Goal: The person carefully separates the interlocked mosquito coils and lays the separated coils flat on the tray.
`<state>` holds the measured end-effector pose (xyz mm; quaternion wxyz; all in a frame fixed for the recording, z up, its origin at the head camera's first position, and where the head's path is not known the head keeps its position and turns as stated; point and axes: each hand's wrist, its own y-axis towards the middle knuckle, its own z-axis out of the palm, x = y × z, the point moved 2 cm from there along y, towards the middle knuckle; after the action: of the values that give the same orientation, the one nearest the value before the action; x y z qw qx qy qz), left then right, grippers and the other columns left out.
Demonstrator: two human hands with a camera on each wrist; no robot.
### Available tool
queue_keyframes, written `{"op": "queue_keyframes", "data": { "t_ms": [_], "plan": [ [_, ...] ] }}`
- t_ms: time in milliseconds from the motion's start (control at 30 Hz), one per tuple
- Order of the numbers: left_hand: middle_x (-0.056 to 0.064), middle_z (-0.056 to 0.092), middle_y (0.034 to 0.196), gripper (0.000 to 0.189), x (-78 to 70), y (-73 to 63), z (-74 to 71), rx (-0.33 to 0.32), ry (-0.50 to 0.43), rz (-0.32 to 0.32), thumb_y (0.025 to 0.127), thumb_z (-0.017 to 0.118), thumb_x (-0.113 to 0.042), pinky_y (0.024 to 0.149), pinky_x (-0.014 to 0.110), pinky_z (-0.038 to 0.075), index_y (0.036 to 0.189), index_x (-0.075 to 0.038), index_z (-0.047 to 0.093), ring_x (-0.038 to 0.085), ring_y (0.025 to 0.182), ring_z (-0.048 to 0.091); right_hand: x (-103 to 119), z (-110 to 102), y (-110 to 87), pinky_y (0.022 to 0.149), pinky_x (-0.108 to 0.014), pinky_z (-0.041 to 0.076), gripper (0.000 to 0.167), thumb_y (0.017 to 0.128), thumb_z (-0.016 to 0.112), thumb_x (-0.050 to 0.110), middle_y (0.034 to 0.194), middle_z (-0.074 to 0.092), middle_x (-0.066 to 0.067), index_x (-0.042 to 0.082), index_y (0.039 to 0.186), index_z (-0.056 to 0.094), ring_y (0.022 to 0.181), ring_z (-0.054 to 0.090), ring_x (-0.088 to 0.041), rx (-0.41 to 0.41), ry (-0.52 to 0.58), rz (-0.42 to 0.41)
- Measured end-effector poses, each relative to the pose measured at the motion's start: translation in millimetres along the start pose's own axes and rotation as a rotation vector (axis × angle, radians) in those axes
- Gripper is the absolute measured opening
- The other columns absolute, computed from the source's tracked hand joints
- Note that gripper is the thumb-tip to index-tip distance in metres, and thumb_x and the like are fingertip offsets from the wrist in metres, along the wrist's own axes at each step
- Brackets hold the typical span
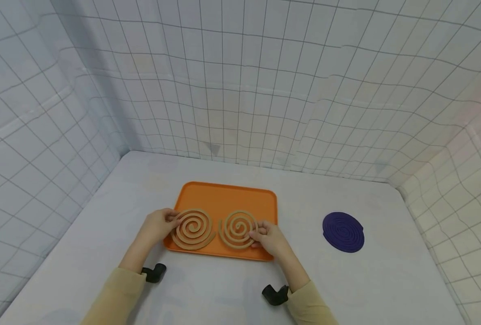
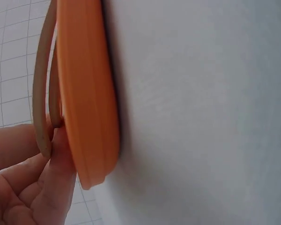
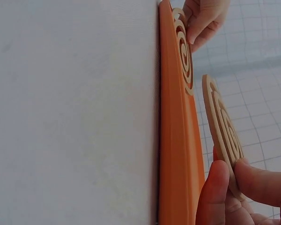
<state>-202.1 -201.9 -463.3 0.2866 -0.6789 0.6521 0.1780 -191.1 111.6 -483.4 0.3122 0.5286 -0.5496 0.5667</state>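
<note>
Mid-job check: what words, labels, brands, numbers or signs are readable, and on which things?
None readable: nothing legible on the tray, left spiral, right spiral, purple spiral, left camera or right camera.
The walls show grid lines, no readable characters.
The table looks faintly mottled, too blurred to read.

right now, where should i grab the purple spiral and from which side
Pinch the purple spiral by its outer rim, probably coming from the right: it lies flat on the white table, its coils packed closely, leaving little gap inside, and that side faces away from the orange tray.
</note>
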Motion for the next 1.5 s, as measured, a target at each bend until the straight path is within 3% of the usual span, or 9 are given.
{"op": "queue_keyframes", "data": {
  "t_ms": [300,500,833,1100,1400,1500],
  "plan": [
    [0.019,0.073,0.101,0.029,0.2,-3.5,0.5,-0.077,-0.019,-0.021,0.09,0.072,-0.016,0.079,0.043,0.054,0.113,0.002,0.07,0.031,0.092,0.067,-1,-1,-0.2,0.071,-0.031,0.059,0.017,0.096,0.062,0.005,0.101,0.074,-0.02,-0.005,0.108,0.057,0.075,0.067,-0.013,0.012,-0.005,-0.009],
    [0.018,0.071,0.096,0.027,5.9,-4.8,-2.6,-0.114,-0.05,-0.031,0.086,0.075,-0.013,0.077,0.043,0.053,0.107,0.004,0.069,0.031,0.09,0.066,-4,-3,1.0,0.071,-0.029,0.059,0.019,0.096,0.061,0.006,0.101,0.074,-0.018,-0.005,0.111,0.058,0.074,0.068,-0.012,0.015,-0.015,-0.002],
    [0.021,0.07,0.101,0.031,21.4,-4.3,-8.0,-0.012,-0.086,-0.116,0.091,0.069,-0.013,0.076,0.04,0.054,0.113,0.008,0.064,0.03,0.091,0.066,-4,-7,-0.1,0.07,-0.029,0.059,0.022,0.097,0.062,0.008,0.1,0.074,-0.016,-0.005,0.114,0.058,0.073,0.067,-0.012,-0.003,-0.055,0.011],
    [0.02,0.07,0.099,0.029,24.3,-2.4,-7.9,0.001,-0.109,-0.105,0.089,0.069,-0.011,0.069,0.031,0.051,0.112,0.008,0.064,0.027,0.088,0.065,-5,-2,-2.4,0.067,-0.029,0.059,0.027,0.096,0.063,0.007,0.098,0.074,-0.016,-0.008,0.117,0.057,0.069,0.066,-0.012,-0.018,-0.083,-0.004],
    [0.02,0.07,0.099,0.028,25.2,-4.9,-7.2,-0.011,-0.116,-0.104,0.09,0.069,-0.009,0.067,0.028,0.049,0.112,0.008,0.064,0.027,0.086,0.064,-7,10,-6.7,0.062,-0.028,0.058,0.058,0.089,0.072,0.006,0.089,0.069,-0.012,-0.008,0.137,0.044,0.064,0.067,-0.014,-0.039,-0.139,-0.07],
    [0.019,0.07,0.099,0.028,24.5,-5.4,-7.4,-0.011,-0.11,-0.104,0.09,0.068,-0.009,0.067,0.028,0.049,0.112,0.007,0.064,0.026,0.086,0.064,-5,14,-9.0,0.06,-0.028,0.057,0.056,0.087,0.075,0.007,0.085,0.064,-0.01,-0.005,0.134,0.047,0.062,0.066,-0.014,-0.072,-0.2,-0.076]
  ]
}}
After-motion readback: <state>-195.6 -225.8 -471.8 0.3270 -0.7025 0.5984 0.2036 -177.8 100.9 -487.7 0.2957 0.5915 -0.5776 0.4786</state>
